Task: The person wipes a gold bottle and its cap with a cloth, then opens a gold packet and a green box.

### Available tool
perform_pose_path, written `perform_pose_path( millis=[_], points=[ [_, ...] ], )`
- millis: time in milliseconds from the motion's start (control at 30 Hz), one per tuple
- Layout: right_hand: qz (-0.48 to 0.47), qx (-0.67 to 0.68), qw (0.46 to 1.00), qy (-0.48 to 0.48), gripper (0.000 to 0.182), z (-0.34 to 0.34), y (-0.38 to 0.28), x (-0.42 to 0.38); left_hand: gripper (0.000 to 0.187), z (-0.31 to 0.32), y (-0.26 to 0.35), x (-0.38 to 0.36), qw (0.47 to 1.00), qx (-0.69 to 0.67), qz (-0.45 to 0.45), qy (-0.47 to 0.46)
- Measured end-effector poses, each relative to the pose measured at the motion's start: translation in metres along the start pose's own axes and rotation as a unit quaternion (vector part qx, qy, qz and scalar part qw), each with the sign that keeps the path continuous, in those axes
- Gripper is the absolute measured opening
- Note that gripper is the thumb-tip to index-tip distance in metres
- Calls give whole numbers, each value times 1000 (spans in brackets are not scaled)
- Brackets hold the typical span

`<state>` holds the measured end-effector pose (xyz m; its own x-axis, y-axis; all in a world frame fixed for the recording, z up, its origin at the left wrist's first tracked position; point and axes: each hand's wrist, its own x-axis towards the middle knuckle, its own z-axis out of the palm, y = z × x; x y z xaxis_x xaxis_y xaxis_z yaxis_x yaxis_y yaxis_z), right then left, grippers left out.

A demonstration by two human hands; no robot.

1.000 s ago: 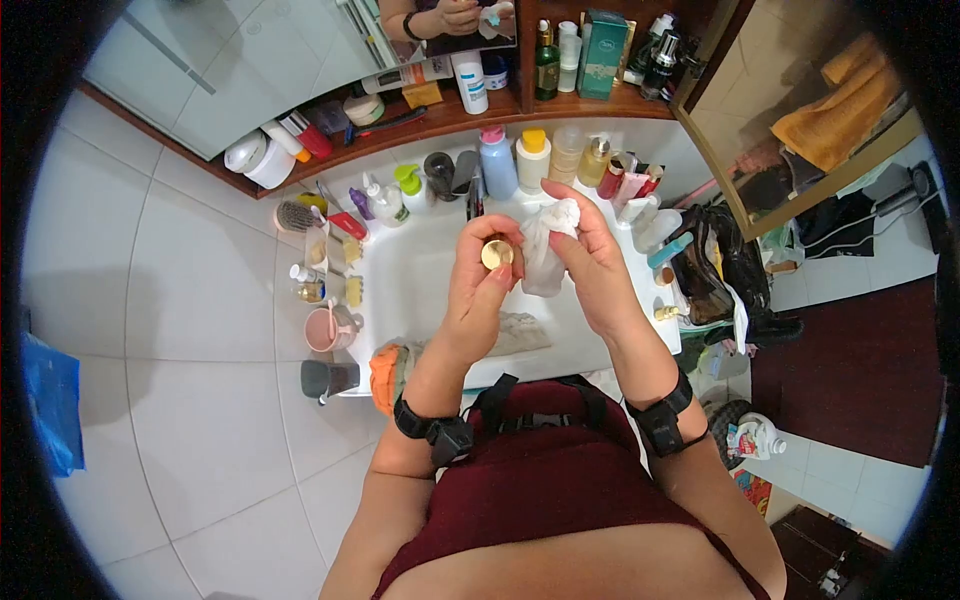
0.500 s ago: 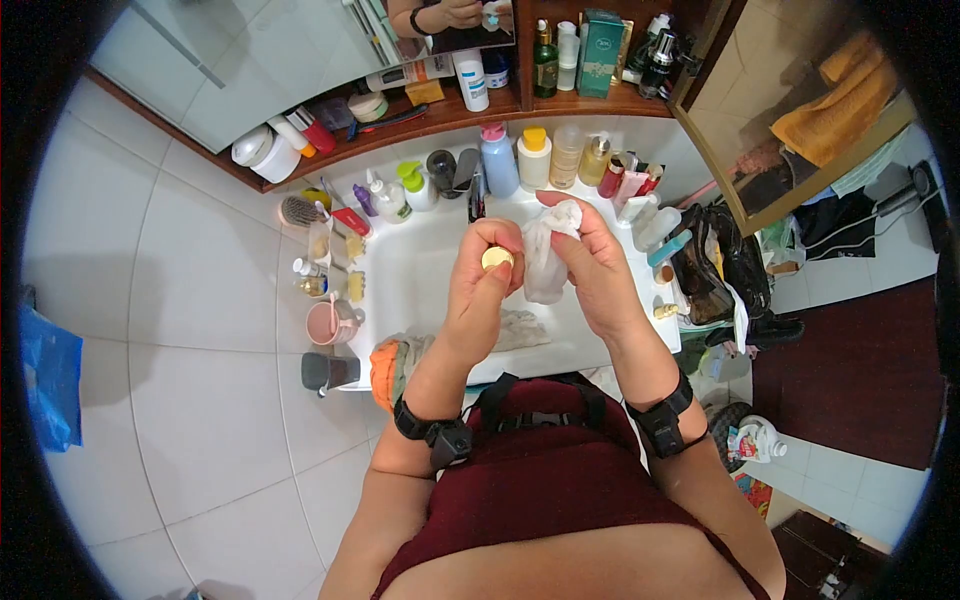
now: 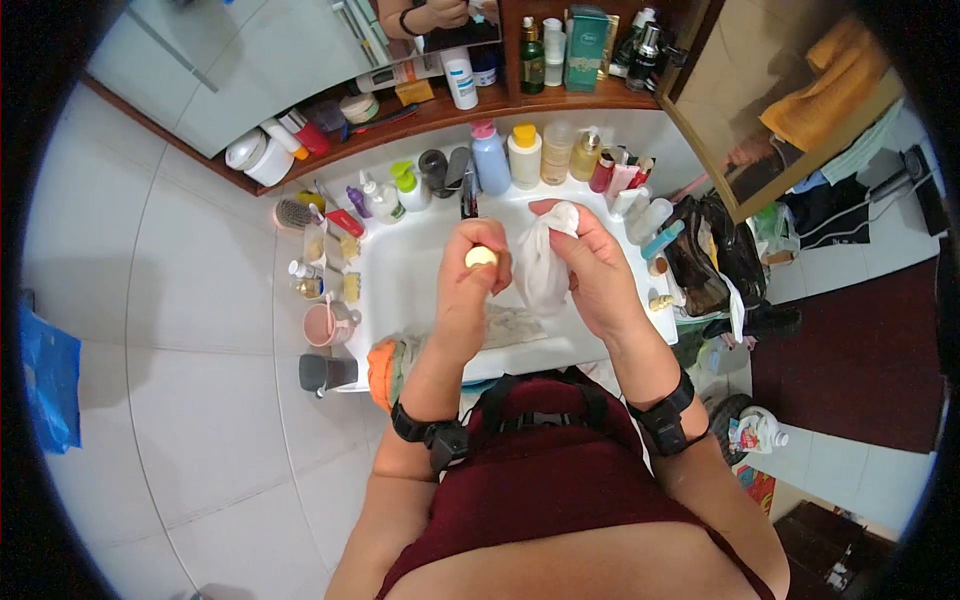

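A round gold-coloured item (image 3: 481,257) sits in the grasp of our left hand (image 3: 468,280), above a white washbasin (image 3: 400,265); our left fingers are curled tightly around it, the thumb pressed against its lower edge, so that only its shiny round face shows and we cannot tell how far it extends into the palm. Just beside it, our right hand (image 3: 598,270) holds a thin white cloth (image 3: 543,265); the thumb and fingers pinch its bunched upper part together, while the rest hangs loose between our two hands, apart from the gold item.

Below, a wet-looking greyish cloth (image 3: 512,327) lies in the basin along its near side; an orange cloth (image 3: 382,372) drapes over the near left corner. Behind our hands stands a dark faucet (image 3: 469,201); along the far rim are a blue bottle with a pink cap (image 3: 490,165), a white bottle with a yellow cap (image 3: 524,160) and a pump bottle with a green top (image 3: 409,188); a pink cup (image 3: 326,325) stands at the left side, a dark bag (image 3: 738,255) lies to the right; above, a wooden shelf (image 3: 540,101) carries a green box (image 3: 585,50).
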<state>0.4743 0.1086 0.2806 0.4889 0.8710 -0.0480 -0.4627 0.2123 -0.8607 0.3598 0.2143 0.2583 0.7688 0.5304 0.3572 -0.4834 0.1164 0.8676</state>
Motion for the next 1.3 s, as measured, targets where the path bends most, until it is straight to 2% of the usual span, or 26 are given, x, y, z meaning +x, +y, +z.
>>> perform_pose_path(
  millis=[133, 167, 233, 267, 333, 367, 400, 433, 467, 500, 533, 567, 600, 633, 667, 700, 767, 867, 1100, 1300],
  points=[
    [48, 52, 997, -27, 23, 8, -9, -6, 32, -4, 9, 1, 999, -20, -1, 41],
    [49, 26, 998, -30, 24, 10, -7, -5, 33, -4, 13, 1, 998, -27, -16, 52],
    [-12, 8, 997, -75, 28, 12, -2, -3, 32, 0, 21, 1, 998, -23, -19, 62],
    [-48, -18, 995, -80, 32, 14, -1, -1, 32, -4, 23, 1, 995, -14, -58, 75],
    [-83, -21, 981, -173, 42, 15, -2, 0, 38, 6, 15, -1, 991, 98, 65, 62],
    [-65, -66, 973, -213, 46, 15, -6, -2, 38, -2, 11, -5, 987, 124, 31, 101],
    [-145, -153, 953, -218, 47, 17, -10, -3, 41, -20, 5, -8, 979, 150, -3, 137],
    [-221, -241, 919, -219, 49, 21, -13, -6, 43, -39, -2, -11, 987, 108, -3, 118],
    [-284, -298, 900, -146, 48, 30, -14, -10, 42, -27, 7, -7, 985, 82, -25, 149],
    [-344, -354, 867, -69, 48, 40, -16, -13, 42, -37, -2, -10, 982, 86, 1, 167],
    [-470, -345, 811, -55, 43, 48, -24, -10, 41, -50, -5, -12, 986, 81, 0, 143],
    [-469, -134, 870, -75, 25, 73, -9, -7, 40, -66, -7, -11, 991, 74, -1, 114],
    [-439, 5, 875, -204, 25, 96, -17, -14, 40, -80, -11, -9, 994, 67, -4, 85],
    [-179, 204, 893, -359, 24, 119, -13, -33, 39, -84, -17, -9, 996, 61, -4, 57],
    [-11, 257, 841, -476, 28, 144, -8, -43, 37, -71, -8, -8, 983, 109, -29, 148],
    [20, 214, 824, -524, 27, 152, -6, -46, 37, -70, -8, -6, 987, 64, -42, 139],
    [-45, 115, 833, -540, 27, 146, -1, -48, 34, -59, -3, -1, 987, 48, -42, 147],
    [-106, 53, 843, -524, 27, 130, 4, -46, 34, -58, -4, -3, 985, 40, -49, 161],
    [-136, 13, 846, -515, 27, 119, 5, -41, 37, -58, 5, -2, 980, 55, -51, 184],
    [-141, -1, 849, -509, 26, 112, 4, -40, 33, -48, 7, 4, 991, 17, -36, 130]
  ],
)
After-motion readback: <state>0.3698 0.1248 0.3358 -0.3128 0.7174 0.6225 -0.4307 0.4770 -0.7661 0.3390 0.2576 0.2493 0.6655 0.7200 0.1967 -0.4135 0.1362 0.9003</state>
